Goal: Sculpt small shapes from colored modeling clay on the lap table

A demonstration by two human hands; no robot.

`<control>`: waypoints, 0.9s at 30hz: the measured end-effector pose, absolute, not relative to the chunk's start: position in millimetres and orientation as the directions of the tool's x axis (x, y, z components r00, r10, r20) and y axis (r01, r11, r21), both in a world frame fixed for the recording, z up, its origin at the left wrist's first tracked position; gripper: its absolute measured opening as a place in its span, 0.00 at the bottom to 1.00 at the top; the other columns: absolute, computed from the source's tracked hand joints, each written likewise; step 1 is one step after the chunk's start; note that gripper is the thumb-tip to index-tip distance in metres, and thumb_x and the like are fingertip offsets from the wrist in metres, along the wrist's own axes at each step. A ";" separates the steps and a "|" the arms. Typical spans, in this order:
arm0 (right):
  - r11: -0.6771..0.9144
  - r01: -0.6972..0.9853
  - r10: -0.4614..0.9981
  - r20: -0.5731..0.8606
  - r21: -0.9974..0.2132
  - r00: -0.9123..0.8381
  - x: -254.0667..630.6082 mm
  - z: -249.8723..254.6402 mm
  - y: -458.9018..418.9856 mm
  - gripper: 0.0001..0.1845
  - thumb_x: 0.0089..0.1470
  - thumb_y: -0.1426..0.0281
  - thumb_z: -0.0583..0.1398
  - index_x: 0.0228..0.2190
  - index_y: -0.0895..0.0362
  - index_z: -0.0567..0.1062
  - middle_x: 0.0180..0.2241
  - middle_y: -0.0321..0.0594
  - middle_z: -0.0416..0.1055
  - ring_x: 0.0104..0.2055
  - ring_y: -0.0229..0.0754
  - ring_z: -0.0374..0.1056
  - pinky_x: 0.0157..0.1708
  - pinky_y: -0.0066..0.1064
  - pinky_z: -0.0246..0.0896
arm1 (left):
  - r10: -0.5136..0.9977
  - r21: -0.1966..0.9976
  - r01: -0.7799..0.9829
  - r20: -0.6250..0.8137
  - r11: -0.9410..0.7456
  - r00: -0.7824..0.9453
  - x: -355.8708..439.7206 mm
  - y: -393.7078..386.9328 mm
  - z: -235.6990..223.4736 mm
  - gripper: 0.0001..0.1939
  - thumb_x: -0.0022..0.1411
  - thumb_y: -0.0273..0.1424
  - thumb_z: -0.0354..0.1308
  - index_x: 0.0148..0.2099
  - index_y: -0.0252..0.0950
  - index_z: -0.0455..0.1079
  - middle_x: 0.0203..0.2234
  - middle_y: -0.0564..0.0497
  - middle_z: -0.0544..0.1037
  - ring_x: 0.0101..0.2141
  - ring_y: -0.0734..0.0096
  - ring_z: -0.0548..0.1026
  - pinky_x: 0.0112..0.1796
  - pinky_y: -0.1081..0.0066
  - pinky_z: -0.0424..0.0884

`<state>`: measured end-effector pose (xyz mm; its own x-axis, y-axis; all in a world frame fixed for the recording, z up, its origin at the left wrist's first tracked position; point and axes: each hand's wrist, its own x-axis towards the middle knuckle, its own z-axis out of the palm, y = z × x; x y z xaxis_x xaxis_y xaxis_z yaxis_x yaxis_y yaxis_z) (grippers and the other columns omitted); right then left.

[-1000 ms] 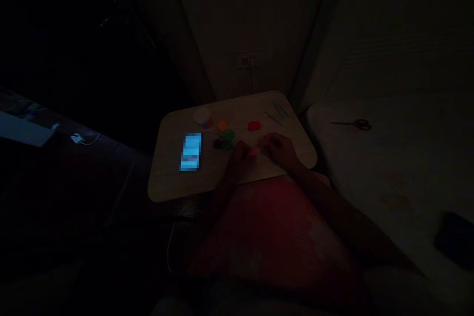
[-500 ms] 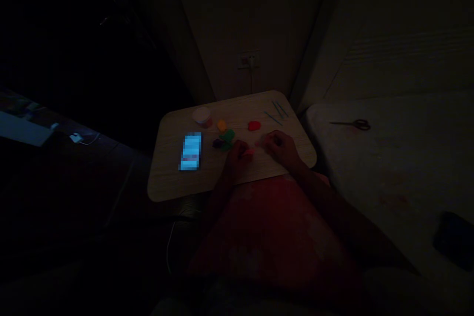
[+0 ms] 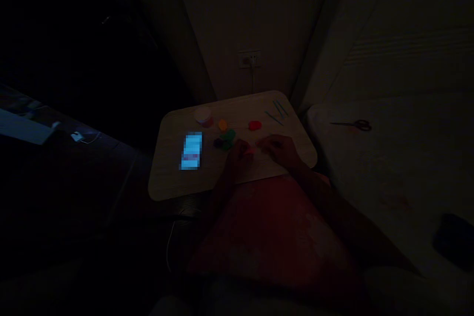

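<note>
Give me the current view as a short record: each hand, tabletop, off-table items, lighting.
Left hand: holding small pink piece
Right hand: near pink piece; grip too dark to tell
Table: lit screen, tub, orange lump, green lumps, dark lump, red lump, thin sticks
Off table: scissors on pale surface, right
Lighting: very dim

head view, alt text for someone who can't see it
A person's left hand holds a small pink piece at a table in a dark room, the right hand close beside it. The table also bears a red lump, orange lump, green pieces, tub, thin sticks and a lit, pixelated screen; scissors lie off to the right.
</note>
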<state>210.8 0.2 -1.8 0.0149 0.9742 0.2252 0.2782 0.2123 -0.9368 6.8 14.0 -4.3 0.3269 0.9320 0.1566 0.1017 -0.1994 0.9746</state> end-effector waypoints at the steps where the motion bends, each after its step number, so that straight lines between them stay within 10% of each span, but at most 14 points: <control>1: 0.205 0.295 0.976 0.218 -0.933 0.009 210.7 0.0 -0.4 0.14 0.57 0.61 0.63 0.35 0.57 0.84 0.28 0.42 0.80 0.29 0.42 0.73 0.30 0.32 0.66 | 0.933 0.973 0.105 0.161 -0.204 0.323 6.8 14.2 -4.7 0.09 0.57 0.32 0.61 0.38 0.38 0.64 0.32 0.55 0.68 0.32 0.73 0.67 0.33 0.74 0.63; 9: 0.168 0.352 0.974 0.211 -0.921 0.087 212.0 2.8 -0.5 0.21 0.60 0.60 0.58 0.19 0.56 0.73 0.18 0.35 0.68 0.22 0.37 0.63 0.27 0.30 0.56 | 0.932 0.975 0.093 0.161 -0.201 0.325 7.2 14.1 -3.3 0.08 0.58 0.29 0.61 0.38 0.38 0.65 0.31 0.55 0.70 0.31 0.72 0.69 0.31 0.74 0.64; 16: 0.221 0.279 0.965 0.252 -0.935 0.079 212.1 -5.5 2.9 0.18 0.62 0.58 0.58 0.39 0.57 0.82 0.25 0.38 0.76 0.26 0.40 0.68 0.31 0.32 0.63 | 0.929 0.974 0.081 0.174 -0.211 0.328 6.6 14.3 -2.6 0.08 0.57 0.29 0.61 0.38 0.38 0.65 0.31 0.55 0.69 0.32 0.73 0.69 0.32 0.75 0.64; 27: 0.195 0.125 0.975 0.206 -0.973 0.079 209.7 -11.8 4.8 0.19 0.60 0.55 0.63 0.41 0.56 0.82 0.34 0.44 0.82 0.31 0.43 0.75 0.33 0.34 0.70 | 0.936 0.983 0.060 0.148 -0.176 0.320 6.0 13.5 -3.4 0.09 0.57 0.31 0.62 0.38 0.37 0.64 0.30 0.55 0.69 0.31 0.74 0.68 0.31 0.75 0.63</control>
<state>209.7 4.8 -11.8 0.0787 0.9754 0.2060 0.1250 0.1954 -0.9727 6.0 13.5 -3.4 0.3204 0.9356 0.1483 0.0600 -0.1763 0.9825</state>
